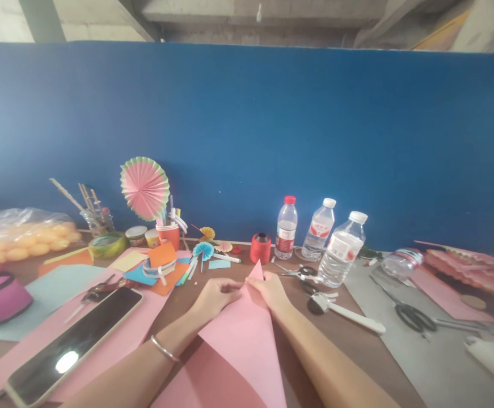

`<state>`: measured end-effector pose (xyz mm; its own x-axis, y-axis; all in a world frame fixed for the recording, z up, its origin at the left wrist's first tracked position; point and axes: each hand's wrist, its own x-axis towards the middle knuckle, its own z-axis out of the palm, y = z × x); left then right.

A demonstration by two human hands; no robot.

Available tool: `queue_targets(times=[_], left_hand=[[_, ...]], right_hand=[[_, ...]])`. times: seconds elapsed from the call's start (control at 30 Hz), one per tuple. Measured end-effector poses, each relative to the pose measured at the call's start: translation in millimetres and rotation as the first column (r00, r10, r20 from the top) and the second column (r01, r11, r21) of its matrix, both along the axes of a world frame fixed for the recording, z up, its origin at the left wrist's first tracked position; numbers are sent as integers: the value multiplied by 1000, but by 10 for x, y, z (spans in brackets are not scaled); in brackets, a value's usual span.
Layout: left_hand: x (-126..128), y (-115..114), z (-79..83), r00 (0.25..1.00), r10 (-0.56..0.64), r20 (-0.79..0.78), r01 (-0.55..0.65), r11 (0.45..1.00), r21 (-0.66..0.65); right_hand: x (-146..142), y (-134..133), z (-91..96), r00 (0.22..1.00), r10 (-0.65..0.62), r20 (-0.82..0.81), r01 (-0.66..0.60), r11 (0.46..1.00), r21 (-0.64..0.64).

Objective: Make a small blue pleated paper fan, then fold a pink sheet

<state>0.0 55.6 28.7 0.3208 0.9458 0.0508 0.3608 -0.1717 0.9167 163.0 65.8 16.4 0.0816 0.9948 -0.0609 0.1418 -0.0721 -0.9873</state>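
A large sheet of pink paper [247, 331] lies on the brown table in front of me, folded so that its far end comes to a narrow point. My left hand [216, 296] pinches the paper's left edge just below that tip, fingers curled together. On the other side, my right hand [271, 290] grips the paper close to the tip, thumb laid over the fold. A silver bracelet [164, 349] circles my left wrist. Directly beyond the tip stands a red roll [260, 249]. The undersides of both hands are hidden.
To the left lie a phone [76, 345], paper sheets and a purple pouch [0, 299]. A pink paper fan [145, 188] rises from a red cup. Water bottles [342, 249] stand at the back right, near scissors [414, 317] and a white-handled tool [353, 317]. A blue wall [247, 124] closes the far side.
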Motion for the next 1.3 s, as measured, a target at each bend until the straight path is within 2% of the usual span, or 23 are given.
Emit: queue_targets(times=[0.33,0.87,1.3], left_hand=[[-2,35,-53,1000,-4,19,4,1000,-1],[-34,67,-95,999,-49,-1,49,999,23],[-24,30,-27,998,-56,-28,56,998,8]], right_hand=[[-18,-36,56,999,-33,6,33,999,0],[-3,-6,-16,996,-61,63,57,996,69],[34,17,-50,997,-75,-12,75,995,59]])
